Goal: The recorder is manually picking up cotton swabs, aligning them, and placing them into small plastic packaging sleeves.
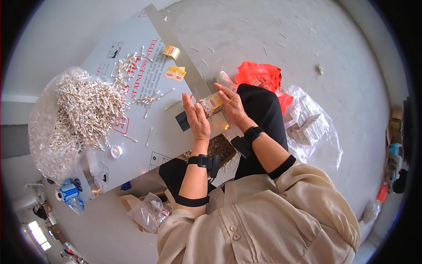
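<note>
Between my left hand (pixel 198 121) and my right hand (pixel 234 105) sits a small bundle of cotton swabs (pixel 211 104) with a yellow label. Both hands press its ends from either side, their fingers stretched out fairly straight. Just below the bundle a dark block (pixel 183 121) and a shiny metal piece (pixel 218 127) show at the table's edge; how they join is hidden. A big heap of loose cotton swabs (pixel 85 110) spills from a clear plastic bag at the left. Yellow labels (pixel 175 73) and a yellow stack of labels (pixel 171 52) lie farther up the table.
The table (pixel 136 158) has a printed steel top, with stray swabs and a white spool (pixel 116 152) on it. A red plastic bag (pixel 259 77) and a clear bag of white packs (pixel 310 125) lie right of my leg. Under my hands stands a box of swabs (pixel 220 149).
</note>
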`<state>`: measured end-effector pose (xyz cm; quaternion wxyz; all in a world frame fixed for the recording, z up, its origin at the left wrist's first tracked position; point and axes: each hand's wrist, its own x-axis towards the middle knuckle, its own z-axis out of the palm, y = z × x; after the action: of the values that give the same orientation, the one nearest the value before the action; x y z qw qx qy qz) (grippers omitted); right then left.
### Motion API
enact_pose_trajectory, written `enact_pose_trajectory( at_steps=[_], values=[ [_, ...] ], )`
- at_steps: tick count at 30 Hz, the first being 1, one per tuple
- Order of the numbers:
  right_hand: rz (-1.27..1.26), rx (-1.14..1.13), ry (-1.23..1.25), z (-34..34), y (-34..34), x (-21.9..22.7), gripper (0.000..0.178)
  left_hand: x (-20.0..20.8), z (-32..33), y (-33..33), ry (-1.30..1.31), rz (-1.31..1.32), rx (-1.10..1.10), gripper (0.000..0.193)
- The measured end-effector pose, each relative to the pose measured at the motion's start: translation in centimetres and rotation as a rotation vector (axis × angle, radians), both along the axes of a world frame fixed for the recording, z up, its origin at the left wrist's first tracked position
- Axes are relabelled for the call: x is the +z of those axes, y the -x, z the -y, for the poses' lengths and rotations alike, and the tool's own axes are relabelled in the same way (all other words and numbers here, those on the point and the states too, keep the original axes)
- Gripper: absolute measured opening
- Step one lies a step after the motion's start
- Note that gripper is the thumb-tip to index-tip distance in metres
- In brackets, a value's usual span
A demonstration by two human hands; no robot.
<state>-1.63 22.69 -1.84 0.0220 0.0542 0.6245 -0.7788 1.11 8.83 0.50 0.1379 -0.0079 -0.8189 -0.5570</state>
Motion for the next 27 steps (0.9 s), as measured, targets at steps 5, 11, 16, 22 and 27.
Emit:
enact_pose_trajectory(
  at_steps=[5, 11, 16, 22, 27],
  values=[
    [-0.087, -0.052, 0.049, 0.8, 0.2, -1.3, 0.036, -0.5, -2.5, 0.7, -0.003, -0.065, -0.066, 0.063],
    [-0.111, -0.069, -0.156, -0.3, 0.0, 0.1, 0.035, 0.0, -1.7, 0.6, -0.095, -0.081, -0.022, 0.056],
    [-0.555, -0.184, -0.888, 1.5, -0.2, 5.1, 0.023, 0.3, 8.1, -0.6, 0.555, -0.166, 0.405, 0.039],
    [-0.475, 0.203, -0.835, 7.5, 2.5, 4.3, 0.023, 0.8, 15.7, -4.6, 0.875, 0.179, 0.682, 0.023],
    [-0.623, 0.197, -1.098, 10.6, 3.7, 1.7, 0.011, 0.5, 14.3, -4.2, 0.862, 0.012, 0.307, 0.012]
  ],
)
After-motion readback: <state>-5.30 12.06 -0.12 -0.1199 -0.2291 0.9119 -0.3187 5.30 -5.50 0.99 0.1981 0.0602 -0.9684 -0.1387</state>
